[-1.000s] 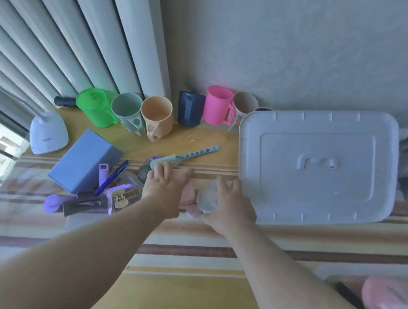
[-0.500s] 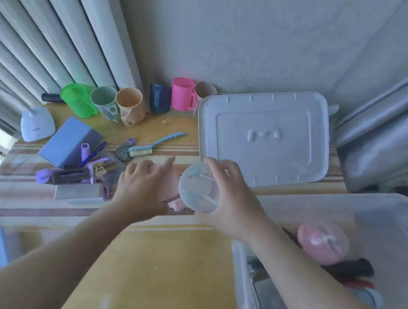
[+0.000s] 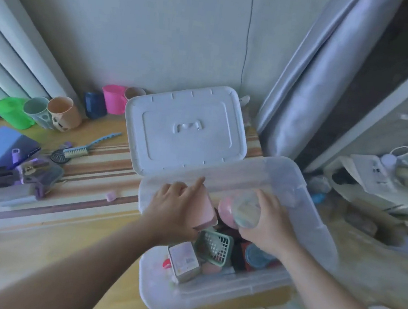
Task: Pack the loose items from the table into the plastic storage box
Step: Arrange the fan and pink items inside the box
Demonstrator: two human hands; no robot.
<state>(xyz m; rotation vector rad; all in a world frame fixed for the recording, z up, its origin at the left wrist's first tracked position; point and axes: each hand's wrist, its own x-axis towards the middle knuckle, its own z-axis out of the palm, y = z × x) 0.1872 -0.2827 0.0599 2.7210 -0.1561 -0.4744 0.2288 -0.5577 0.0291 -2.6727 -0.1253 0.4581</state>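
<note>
The clear plastic storage box stands open beside the table, holding a green basket, a pink ball, a small carton and a blue lid. My left hand holds a pink block over the box's left side. My right hand grips a round clear container above the box's middle. The box's white lid lies on the table behind it.
Several cups stand along the wall: green, grey-green, peach, navy, pink. A brush, a blue box, purple oddments and a small lilac piece lie on the table. A grey curtain hangs right.
Both hands lifted the pink block and the round container off the table and carried them right, over the open box. The view swung right with them.
</note>
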